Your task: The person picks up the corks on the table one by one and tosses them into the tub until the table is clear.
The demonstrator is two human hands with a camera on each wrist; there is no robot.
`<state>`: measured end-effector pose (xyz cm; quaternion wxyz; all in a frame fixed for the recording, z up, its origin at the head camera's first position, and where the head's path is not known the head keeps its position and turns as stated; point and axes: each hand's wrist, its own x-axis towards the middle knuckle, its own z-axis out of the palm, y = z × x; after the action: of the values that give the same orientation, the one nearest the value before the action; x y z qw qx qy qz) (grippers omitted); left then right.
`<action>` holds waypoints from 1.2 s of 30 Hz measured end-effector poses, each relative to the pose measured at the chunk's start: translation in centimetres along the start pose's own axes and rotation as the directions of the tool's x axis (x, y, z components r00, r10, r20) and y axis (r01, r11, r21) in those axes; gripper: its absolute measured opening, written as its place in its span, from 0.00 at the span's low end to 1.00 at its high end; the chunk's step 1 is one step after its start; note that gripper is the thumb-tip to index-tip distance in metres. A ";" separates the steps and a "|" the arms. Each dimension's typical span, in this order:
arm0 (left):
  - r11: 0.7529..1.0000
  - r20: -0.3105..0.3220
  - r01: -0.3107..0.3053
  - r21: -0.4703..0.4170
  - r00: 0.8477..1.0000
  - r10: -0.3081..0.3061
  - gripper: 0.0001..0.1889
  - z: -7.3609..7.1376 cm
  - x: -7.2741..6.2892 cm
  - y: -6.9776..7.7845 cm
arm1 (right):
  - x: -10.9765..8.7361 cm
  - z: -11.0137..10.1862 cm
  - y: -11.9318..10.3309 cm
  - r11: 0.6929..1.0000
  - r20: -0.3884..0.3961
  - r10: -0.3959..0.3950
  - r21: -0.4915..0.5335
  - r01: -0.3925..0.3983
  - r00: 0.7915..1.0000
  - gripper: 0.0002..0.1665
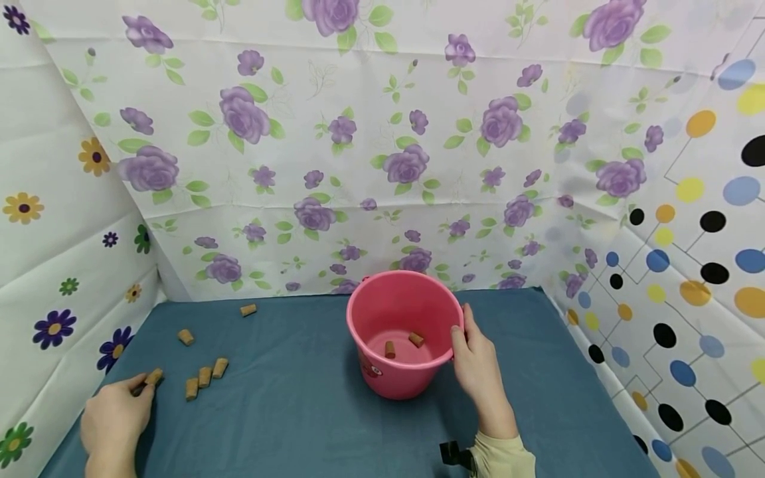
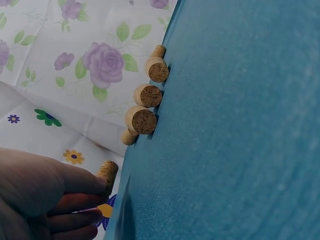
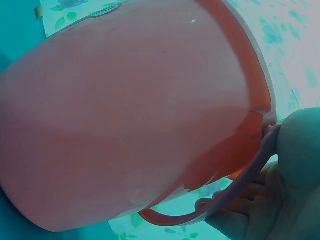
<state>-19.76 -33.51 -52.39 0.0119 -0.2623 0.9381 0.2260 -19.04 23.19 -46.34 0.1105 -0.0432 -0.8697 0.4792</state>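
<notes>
At the left of the head view, my left hand [image 1: 116, 418] pinches a cork [image 1: 154, 377] between thumb and fingers; the left wrist view shows this cork [image 2: 108, 176] at the fingertips. Just right of it lie three corks [image 1: 204, 377] in a slanting row. My right hand [image 1: 480, 362] grips a pink bucket [image 1: 399, 384] at the right side of its rim. In the right wrist view the bucket's handle [image 3: 240, 185] hangs along the fingers of that hand [image 3: 295, 165]. Two corks lie on the bucket floor, one [image 1: 390, 350] left of the other [image 1: 416, 339].
A single cork [image 1: 186, 337] lies behind the row, and another cork [image 1: 248, 310] is farther back. Blue cloth [image 1: 287, 411] covers the table. Floral sheets [image 1: 370, 159] hang at the back, with a flower-print sheet [image 1: 54, 265] left and a dotted sheet [image 1: 687, 318] right.
</notes>
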 end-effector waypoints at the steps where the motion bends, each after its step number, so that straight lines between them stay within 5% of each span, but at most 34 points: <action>1: 1.000 0.003 0.003 -0.003 1.000 -0.003 0.23 0.0 0.0 0.0 | 0.0 0.0 0.0 1.000 0.000 0.000 0.000 0.000 1.000 0.38; 19: 0.997 -0.002 0.039 -0.066 0.999 -0.039 0.25 0.0 0.0 0.2 | -0.1 0.0 0.1 1.000 0.001 0.002 0.000 -0.002 1.000 0.38; 36: 0.996 -0.080 -0.022 -0.085 0.997 0.015 0.25 -0.4 -0.3 1.1 | -0.2 0.1 -0.1 1.000 -0.012 -0.007 0.000 0.007 1.000 0.37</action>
<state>-19.99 -32.69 -51.53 -0.0386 -0.2626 0.9296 0.2557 -18.91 23.01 -46.31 0.1174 -0.0432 -0.8691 0.4785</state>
